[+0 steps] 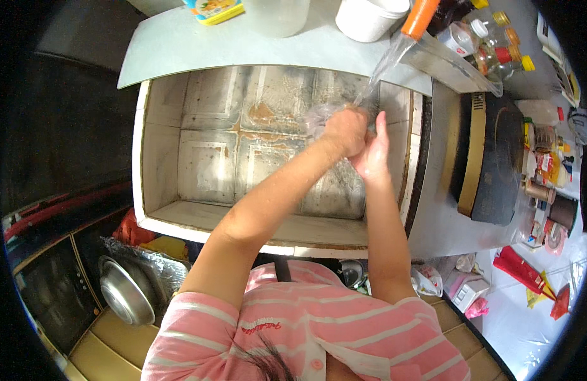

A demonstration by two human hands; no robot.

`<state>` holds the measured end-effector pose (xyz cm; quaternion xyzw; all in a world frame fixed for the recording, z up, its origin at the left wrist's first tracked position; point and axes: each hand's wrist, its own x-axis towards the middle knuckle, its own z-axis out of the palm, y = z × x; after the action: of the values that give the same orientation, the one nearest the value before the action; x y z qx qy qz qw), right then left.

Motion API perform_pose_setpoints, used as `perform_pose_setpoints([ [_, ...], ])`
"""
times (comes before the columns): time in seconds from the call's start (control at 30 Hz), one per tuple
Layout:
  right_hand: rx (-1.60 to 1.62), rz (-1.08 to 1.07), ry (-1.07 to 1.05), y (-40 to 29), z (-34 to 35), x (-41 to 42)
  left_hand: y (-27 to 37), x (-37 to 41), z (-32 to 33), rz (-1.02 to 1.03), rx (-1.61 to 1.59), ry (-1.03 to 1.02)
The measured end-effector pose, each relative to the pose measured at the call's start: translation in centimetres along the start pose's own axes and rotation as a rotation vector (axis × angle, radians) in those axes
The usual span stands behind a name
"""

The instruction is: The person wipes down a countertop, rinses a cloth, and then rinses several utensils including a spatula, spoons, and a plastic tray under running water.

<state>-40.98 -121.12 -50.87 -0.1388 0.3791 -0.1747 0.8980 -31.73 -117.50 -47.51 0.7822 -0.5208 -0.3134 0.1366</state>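
My left hand (347, 129) is curled and blurred over the basin, pressed against the palm of my right hand (373, 155). The right thumb stands away from its palm, while the left hand covers the right fingers. Whether anything lies inside the left hand is hidden. From an orange hose (420, 19) at the top, a stream of water (381, 66) falls onto my hands and splashes around them. Below them is a tiled sink basin (207, 166) with a wet, stained floor and brown patches.
A pale ledge (179, 52) behind the basin bears a white tub (369, 19) and a translucent container (279, 16). On the right stand several plastic bottles (498, 43) and a dark gas stove (493, 162). A metal bowl (126, 290) leans at lower left.
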Motion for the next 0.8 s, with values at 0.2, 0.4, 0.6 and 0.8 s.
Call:
perform_pose_setpoints([
  [0.2, -0.261, -0.099, 0.106, -1.6, 2.3, 3.4, -1.4, -2.7, -2.9, 0.134, -0.104, 0.115],
  [0.4, -0.820, -0.194, 0.039, -4.5, 7.4, -0.5, -5.4, -2.6, -4.3, 0.064, -0.098, 0.258],
  [0.6, -0.881, -0.222, 0.041, -5.7, 7.5, -3.1, -8.6, -0.4, 0.5, 0.029, -0.076, 0.021],
  [0.8, -0.970, -0.125, 0.279, -7.3, -1.5, -1.8, -5.3, 0.6, 0.9, -0.038, -1.399, -0.208],
])
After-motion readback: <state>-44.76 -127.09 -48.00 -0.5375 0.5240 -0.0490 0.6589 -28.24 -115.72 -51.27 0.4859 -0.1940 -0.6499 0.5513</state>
